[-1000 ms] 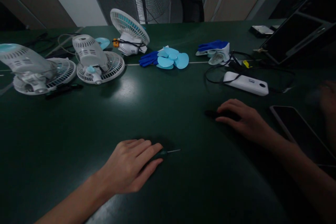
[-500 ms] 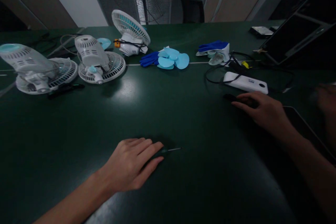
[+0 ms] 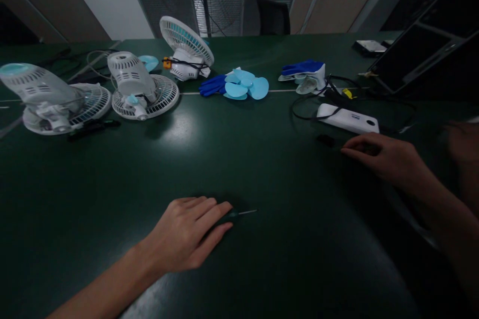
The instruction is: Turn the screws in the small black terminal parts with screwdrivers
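Here's the screwdriver (image 3: 233, 215), low in the middle of the green table (image 3: 262, 159), its handle gripped in the left hand (image 3: 187, 234) and its thin shaft pointing off to the right. Over on the right, a small black object (image 3: 325, 140) lies just beyond the fingertips of the half-curled right hand (image 3: 391, 157), though in this dim light I can't tell whether those fingers hold anything, and right behind them sits a white oblong device (image 3: 348, 118); farther back, there's a light-blue fan blade (image 3: 245, 83) by blue-and-white gloves (image 3: 212, 85).
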Available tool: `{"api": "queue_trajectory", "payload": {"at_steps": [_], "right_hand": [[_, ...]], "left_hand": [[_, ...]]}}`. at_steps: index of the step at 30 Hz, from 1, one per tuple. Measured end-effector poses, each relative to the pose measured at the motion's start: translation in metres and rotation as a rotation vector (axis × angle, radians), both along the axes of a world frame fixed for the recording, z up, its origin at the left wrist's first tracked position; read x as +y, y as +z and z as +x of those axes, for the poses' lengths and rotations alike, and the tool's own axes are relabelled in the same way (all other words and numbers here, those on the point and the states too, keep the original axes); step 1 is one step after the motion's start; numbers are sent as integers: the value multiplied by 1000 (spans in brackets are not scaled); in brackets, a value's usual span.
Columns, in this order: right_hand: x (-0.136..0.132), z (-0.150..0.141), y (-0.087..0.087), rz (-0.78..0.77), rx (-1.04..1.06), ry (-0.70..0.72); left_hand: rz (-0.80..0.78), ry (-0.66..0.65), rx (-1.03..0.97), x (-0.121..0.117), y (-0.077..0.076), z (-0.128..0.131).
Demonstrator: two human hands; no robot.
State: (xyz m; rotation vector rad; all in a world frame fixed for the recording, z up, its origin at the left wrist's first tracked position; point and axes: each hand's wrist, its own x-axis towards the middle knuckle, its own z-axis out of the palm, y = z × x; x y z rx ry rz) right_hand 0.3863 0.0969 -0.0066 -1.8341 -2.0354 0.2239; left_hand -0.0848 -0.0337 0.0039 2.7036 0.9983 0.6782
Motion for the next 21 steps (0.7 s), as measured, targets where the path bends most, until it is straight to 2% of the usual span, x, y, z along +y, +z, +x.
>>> {"api": "queue_trajectory", "payload": {"at_steps": [8,15,21], "right_hand": [[-2,-7,-2,43,29,86],[0,-6,-6,-12,7,20],[-1,-6,0,-33,-30,-45]], "left_hand": [[4,6,21,0,0,1],[10,13,22,0,-1,1],[9,7,19,0,-1,0]]}}
